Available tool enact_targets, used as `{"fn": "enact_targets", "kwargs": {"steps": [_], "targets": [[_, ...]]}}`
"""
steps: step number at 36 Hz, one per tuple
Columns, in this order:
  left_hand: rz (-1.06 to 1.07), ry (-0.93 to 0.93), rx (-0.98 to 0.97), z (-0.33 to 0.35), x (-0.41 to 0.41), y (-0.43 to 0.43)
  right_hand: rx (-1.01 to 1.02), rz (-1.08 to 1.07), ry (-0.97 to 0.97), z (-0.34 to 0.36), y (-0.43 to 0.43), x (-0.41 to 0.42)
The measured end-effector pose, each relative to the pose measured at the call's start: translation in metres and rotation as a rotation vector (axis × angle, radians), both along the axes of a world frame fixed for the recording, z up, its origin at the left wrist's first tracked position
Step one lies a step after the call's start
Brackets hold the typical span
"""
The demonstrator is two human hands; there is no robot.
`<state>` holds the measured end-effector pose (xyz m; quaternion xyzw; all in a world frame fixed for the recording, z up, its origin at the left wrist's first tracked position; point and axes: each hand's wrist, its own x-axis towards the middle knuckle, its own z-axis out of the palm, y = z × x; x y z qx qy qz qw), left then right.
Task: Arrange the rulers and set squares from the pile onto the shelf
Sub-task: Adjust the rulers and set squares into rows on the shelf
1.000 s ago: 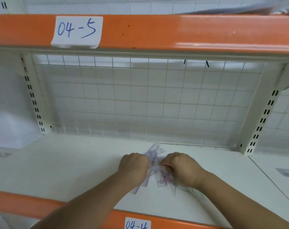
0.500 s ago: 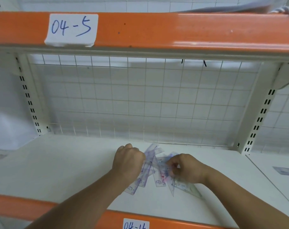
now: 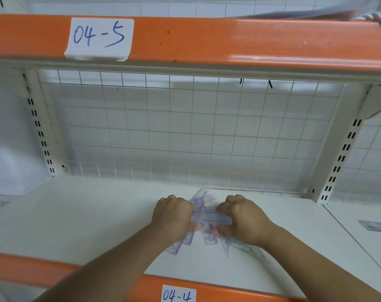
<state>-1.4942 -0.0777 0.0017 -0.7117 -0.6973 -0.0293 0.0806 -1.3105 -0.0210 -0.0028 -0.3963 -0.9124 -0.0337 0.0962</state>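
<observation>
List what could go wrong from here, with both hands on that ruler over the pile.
1. The left hand and right hand grip one ruler directly over the fanned pile; lifting it may drag or scatter overlapping pieces.
2. The pile's near pieces lie by the wrists, toward the front of the shelf; a wrist sweep could push them off.
3. The pieces are clear plastic on a pale shelf, so one might be overlooked.
</observation>
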Motion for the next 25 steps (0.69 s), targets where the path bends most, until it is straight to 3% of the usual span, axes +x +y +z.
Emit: {"fn": "enact_targets", "kwargs": {"steps": [5,10,13,18,25], "targets": [[0.026,0.021,0.019,0.001,-0.001,-0.001,-0.207,0.010,0.059,0.003,-0.006,-0.002],[0.126,-0.054,-0.010,-0.005,-0.001,0.001,-0.256,-0.208,0.148,0.003,-0.004,-0.005],[0.163,-0.086,-0.009,-0.004,0.000,0.000,-0.390,-0.348,0.286,0.007,-0.001,-0.005],[0.090,-0.076,-0.128,0.000,0.011,-0.006,-0.650,-0.439,0.460,0.012,-0.011,-0.012],[0.003,-0.136,-0.168,0.000,0.033,-0.015,-0.863,-0.488,0.612,0.003,-0.019,-0.024]]}}
